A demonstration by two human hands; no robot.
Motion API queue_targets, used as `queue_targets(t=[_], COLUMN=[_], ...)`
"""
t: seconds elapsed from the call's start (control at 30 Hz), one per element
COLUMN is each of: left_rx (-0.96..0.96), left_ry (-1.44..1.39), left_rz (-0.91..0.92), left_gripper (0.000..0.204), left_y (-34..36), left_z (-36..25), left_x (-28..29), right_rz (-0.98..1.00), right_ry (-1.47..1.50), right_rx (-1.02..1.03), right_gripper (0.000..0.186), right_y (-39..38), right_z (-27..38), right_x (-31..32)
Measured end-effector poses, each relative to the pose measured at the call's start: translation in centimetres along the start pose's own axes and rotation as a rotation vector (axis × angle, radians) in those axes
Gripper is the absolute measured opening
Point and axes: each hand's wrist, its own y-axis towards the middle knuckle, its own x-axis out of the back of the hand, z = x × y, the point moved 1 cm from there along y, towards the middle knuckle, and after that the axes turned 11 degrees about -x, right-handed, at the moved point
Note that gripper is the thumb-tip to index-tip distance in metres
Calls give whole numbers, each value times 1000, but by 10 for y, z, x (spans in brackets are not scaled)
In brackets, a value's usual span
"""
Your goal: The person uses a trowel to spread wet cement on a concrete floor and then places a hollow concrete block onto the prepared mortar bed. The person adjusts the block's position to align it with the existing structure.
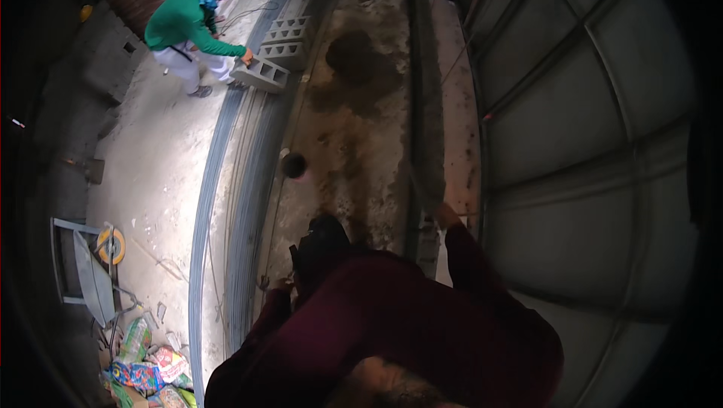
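Note:
My right hand (447, 216) is stretched forward beside a long, dark, low course (426, 114) along the right. Its fingers look closed, and a dim, narrow dark shape runs from it; I cannot make out what that is. Hollow concrete block openings (428, 246) show just below that hand. My left hand (283, 285) is low on the left, beside my dark shoe (325, 231) and near the bars. Shadow hides its fingers. Between my feet and a dark wet heap (358, 58) lies stained concrete floor (339, 137). A small dark round container (294, 165) stands on it.
On the left, a person in green (184, 24) bends with a hand on a tilted hollow block (261, 75), near more blocks (286, 30). Long steel bars (215, 159) run along the floor. A wheelbarrow (94, 280) and sacks (154, 366) lie lower left; a panelled wall (565, 129) rises right.

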Motion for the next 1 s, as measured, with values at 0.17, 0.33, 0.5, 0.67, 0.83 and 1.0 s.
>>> queue_targets(t=[0.17, 0.33, 0.5, 0.67, 0.83, 1.0], left_rx=[165, -72, -235, -442, -512, -68], left_ry=[-51, 0, 204, -271, -270, -14], left_rz=[84, 140, -299, -550, -559, -299], left_gripper=[38, 37, 32, 34, 31, 26], left_y=[50, 219, 365, 437, 493, 527], left_z=[-123, -202, -319, -465, -592, -576], left_x=[73, 161, 331, 505, 555, 494], right_rz=[-380, -456, -386, 40, 120, 341], right_ry=[54, 140, 126, -152, -279, 481], right_rx=[124, 47, -50, -268, -169, -54], right_gripper=[37, 39, 38, 34, 28, 29], right_y=[5, 90, 121, 150, 276, 415], right_z=[196, 221, 192, 166, 60, 148], right_x=[166, 243, 223, 219, 254, 380])
